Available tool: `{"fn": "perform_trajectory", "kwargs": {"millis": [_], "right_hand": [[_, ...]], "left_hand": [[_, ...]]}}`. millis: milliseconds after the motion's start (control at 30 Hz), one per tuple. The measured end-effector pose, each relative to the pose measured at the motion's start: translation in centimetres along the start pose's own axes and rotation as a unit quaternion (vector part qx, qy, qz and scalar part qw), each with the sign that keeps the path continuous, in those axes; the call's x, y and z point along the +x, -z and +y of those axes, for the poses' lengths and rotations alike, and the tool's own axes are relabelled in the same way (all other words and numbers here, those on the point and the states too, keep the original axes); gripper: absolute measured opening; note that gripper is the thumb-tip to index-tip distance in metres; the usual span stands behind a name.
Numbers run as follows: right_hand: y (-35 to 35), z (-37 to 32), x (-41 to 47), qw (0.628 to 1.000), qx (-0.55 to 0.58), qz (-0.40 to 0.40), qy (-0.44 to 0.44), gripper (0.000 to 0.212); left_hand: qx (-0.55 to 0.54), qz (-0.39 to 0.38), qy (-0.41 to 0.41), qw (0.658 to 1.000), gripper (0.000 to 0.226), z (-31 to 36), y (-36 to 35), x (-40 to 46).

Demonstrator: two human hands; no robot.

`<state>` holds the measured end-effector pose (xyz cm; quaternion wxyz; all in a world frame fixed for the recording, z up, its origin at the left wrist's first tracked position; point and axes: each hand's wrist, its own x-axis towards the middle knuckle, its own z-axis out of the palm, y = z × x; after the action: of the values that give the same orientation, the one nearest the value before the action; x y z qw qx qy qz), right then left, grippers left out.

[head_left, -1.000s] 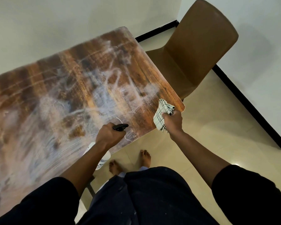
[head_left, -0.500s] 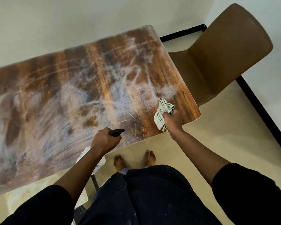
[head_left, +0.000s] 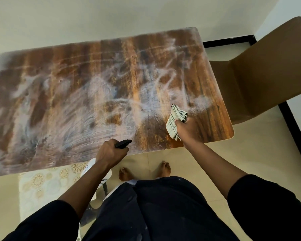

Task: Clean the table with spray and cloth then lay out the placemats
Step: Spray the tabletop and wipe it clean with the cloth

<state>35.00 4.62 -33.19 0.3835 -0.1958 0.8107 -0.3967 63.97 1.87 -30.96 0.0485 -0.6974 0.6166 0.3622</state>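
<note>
Smeared, streaky wooden table [head_left: 59,70]; crumpled checked cloth [head_left: 174,121].

Wooden table [head_left: 63,80], brown grain top streaked with white smears across most of its surface. White cloth [head_left: 174,121] with a dark check, bunched, at the table's near right part. Spray bottle [head_left: 101,173], white body with a black nozzle, tilted over the near edge. Patterned placemats [head_left: 42,185] lie below that edge, left.
</note>
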Motion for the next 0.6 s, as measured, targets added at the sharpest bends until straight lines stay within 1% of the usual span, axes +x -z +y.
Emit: {"fn": "perform_trajectory", "kwargs": {"millis": [100, 200, 300, 400, 433, 467, 533, 600], "right_hand": [[-1.4, -0.3, -0.1, 1.0, -0.018, -0.014, 0.018, 0.01], [-2.2, -0.6, 0.1, 0.998, -0.052, -0.016, 0.033, 0.016], [-3.2, -1.1, -0.1, 0.995, -0.083, -0.019, 0.053, 0.016], [-3.9, -1.5, -0.7, 0.981, -0.161, -0.025, 0.109, 0.014], [-4.0, -1.5, -0.9, 0.971, -0.193, -0.029, 0.135, 0.017], [-4.0, -1.4, -1.1, 0.96, -0.227, -0.031, 0.159, 0.025], [-3.7, -0.9, -1.1, 0.938, -0.289, -0.027, 0.191, 0.051], [-3.5, 0.0, -1.0, 0.913, -0.351, -0.011, 0.207, 0.066]], "left_hand": [[-0.002, -0.017, -0.006, 1.0, 0.035, -1.5, 0.5, 0.0], [-0.008, -0.013, -0.007, 1.0, 0.029, -2.4, 0.8, -0.2], [-0.009, -0.007, -0.002, 1.0, 0.026, -3.6, 1.4, -0.1], [-0.017, -0.028, 0.003, 0.999, 0.024, -4.9, 2.1, 0.3], [-0.022, -0.041, -0.002, 0.999, 0.021, -5.3, 2.3, 0.4], [-0.027, -0.054, -0.01, 0.998, 0.018, -5.6, 2.5, 0.5], [-0.043, -0.066, -0.025, 0.997, 0.019, -5.9, 2.6, 0.6], [-0.074, -0.068, -0.022, 0.995, 0.02, -6.0, 2.8, 0.6]]}}
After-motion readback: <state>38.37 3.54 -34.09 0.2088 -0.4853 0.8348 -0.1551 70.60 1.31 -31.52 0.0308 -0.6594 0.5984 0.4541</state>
